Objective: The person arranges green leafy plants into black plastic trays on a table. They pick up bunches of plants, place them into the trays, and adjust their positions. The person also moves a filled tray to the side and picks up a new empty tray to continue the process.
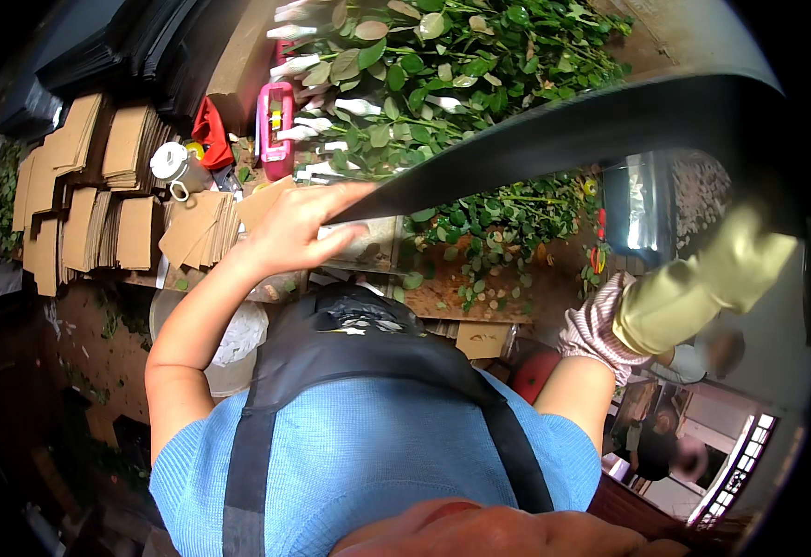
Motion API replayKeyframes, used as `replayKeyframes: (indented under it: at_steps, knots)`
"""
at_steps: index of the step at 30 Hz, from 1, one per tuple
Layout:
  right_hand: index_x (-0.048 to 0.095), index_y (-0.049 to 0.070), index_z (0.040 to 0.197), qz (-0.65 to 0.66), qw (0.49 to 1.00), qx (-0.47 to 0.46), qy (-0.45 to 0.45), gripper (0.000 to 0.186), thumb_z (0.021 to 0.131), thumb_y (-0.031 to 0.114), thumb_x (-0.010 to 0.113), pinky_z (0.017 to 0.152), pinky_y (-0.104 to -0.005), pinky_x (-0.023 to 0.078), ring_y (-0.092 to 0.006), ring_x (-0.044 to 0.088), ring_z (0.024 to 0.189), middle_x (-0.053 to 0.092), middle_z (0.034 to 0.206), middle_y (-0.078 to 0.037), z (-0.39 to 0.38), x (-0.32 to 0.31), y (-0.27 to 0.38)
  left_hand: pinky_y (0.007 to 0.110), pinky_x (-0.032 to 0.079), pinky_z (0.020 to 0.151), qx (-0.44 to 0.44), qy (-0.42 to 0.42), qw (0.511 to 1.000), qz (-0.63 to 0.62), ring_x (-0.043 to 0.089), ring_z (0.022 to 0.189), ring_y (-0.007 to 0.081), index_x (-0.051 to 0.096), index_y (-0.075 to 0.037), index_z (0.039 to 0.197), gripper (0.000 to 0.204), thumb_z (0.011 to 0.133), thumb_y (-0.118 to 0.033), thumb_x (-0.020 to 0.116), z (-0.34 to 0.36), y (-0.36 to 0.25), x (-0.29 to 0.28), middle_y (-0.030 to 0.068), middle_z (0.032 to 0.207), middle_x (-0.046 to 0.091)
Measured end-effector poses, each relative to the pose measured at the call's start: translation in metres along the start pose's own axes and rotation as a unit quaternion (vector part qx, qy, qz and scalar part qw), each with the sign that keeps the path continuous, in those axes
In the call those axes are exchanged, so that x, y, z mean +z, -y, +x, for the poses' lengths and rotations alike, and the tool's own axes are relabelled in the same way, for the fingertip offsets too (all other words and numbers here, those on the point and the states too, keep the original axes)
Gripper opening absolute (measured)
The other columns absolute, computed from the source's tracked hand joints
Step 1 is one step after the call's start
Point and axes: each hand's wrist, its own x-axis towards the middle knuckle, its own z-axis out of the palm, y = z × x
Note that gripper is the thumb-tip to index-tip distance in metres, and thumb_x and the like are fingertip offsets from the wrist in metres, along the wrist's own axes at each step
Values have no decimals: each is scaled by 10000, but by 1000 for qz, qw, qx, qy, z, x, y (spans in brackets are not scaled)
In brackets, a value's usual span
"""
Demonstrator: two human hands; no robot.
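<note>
A long black sheet [554,158] arches across the upper right of the frame, from just left of centre to the right edge. The bare left hand [299,221], left of centre, pinches its near end between thumb and fingers. The right hand, in a yellow glove [702,283], reaches up to the sheet's far end at the right edge; blur and shadow there hide its fingers, so I cannot tell their grip. Leafy green stems [480,65] cover the counter [466,267] at top centre, and folded brown cardboard [136,153] stands in stacks at the left.
</note>
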Motion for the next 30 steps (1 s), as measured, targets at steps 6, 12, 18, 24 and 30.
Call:
replayKeyframes:
  at_steps: [6,12,18,24,30]
  knots:
    - [729,185,1023,-80,989,-50,111,134,890,198,716,727,-371,568,-267,712,818,733,918,-79,5,-1,17,424,595,602,-358,-70,837,-408,718,712,332,627,60,1003,435,1042,-352,495,0,37,22,164,786,699]
    - [719,204,978,-39,924,-147,351,94,888,228,722,692,-376,564,-263,712,788,730,870,-64,9,29,34,371,662,670,-311,153,368,-863,741,785,323,507,130,1340,583,1041,-348,363,-29,3,66,368,1166,649]
    - [708,155,996,15,827,-182,532,162,891,274,734,661,-420,550,-314,696,754,712,860,-114,-60,138,3,287,597,543,-452,89,350,-815,707,609,264,622,38,1208,492,1028,-381,438,-85,44,58,284,955,726]
    - [641,183,1018,21,796,-107,596,111,953,244,575,671,-448,528,-321,700,824,704,862,-102,-124,220,15,296,571,513,-553,247,530,-594,696,568,218,721,16,995,648,1034,-544,397,-97,67,16,222,836,746]
    - [615,163,957,25,806,-93,584,125,940,282,579,658,-456,528,-338,701,809,701,837,-90,-125,224,18,451,575,730,-194,402,837,317,728,847,352,777,-78,900,232,900,-262,635,-41,137,49,181,883,739]
